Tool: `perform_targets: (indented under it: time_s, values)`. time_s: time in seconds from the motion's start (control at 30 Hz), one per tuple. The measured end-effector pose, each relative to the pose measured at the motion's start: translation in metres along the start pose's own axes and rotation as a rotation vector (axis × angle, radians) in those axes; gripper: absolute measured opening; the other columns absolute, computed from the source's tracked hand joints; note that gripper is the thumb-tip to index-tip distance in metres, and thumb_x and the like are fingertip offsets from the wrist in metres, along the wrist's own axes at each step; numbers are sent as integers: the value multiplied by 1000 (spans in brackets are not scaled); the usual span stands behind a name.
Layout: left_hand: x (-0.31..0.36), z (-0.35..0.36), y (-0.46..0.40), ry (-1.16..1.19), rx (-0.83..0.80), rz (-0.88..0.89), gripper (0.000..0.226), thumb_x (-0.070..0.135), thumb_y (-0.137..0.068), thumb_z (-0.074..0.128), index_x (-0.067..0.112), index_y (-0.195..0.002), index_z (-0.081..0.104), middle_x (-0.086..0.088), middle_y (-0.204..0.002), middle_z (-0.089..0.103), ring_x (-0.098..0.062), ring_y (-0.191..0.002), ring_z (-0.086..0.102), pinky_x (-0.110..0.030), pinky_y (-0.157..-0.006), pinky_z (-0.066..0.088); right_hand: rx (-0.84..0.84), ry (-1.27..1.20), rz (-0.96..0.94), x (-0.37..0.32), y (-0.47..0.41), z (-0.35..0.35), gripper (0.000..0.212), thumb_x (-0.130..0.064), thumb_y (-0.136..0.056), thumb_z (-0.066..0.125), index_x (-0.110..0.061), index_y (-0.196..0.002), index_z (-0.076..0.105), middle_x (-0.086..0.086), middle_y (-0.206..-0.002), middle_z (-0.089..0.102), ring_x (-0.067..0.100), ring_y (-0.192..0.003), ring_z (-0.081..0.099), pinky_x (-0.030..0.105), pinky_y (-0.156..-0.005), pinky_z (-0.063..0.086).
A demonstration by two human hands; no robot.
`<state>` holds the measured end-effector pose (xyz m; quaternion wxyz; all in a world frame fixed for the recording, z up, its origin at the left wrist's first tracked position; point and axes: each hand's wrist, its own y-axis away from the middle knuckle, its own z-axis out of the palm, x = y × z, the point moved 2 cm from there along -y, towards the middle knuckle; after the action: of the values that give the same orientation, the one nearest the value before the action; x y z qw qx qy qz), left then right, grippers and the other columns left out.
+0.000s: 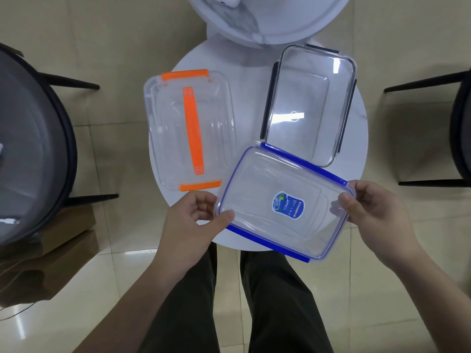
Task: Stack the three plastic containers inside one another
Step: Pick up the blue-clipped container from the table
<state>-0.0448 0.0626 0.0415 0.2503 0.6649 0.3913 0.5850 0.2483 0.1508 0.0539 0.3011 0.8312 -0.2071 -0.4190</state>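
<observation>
Three clear plastic containers are over a small round white table (252, 103). The blue-trimmed container (257, 184), with a blue label in its middle, is held tilted above the table's near edge. My left hand (193, 220) grips its left end and my right hand (374, 210) grips its right end. The orange-handled container (216, 128) rests on the table's left side, lid on. The dark-clipped container (308, 103) sits at the back right, just beyond the blue one.
A second white round table (265, 19) stands beyond. A dark round chair (30, 143) is at the left and another dark chair (458, 128) at the right. Brown cardboard boxes (51, 253) lie on the tiled floor at the lower left. My legs are below the table.
</observation>
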Motion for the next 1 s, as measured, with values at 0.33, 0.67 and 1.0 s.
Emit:
perform_targets:
  time_s: [0.33,0.67,1.0]
  values:
    - [10,-20,1,119,-10,-23,52,52,-53,75,26,-96,60,5,-103,73,-10,-93,74,-39,-86,63,-24,-21,-53,-13,5,17,20,-17,-97,57,-9,-115,60,5,-107,70,25,-104,69,21,-69,61]
    - [5,3,14,386,-79,-98,67,42,-60,84,27,-120,58,9,-116,72,-11,-108,74,-37,-83,64,7,-148,-98,-16,8,24,26,-19,-97,56,-3,-116,59,15,-107,69,35,-100,69,43,-83,61]
    - [-2,44,28,416,66,-43,76,47,-63,91,32,-128,54,14,-129,68,-14,-122,67,-39,-88,63,107,-471,-59,-19,29,61,18,-11,-98,54,-1,-113,53,-4,-82,75,22,-86,74,39,-82,62]
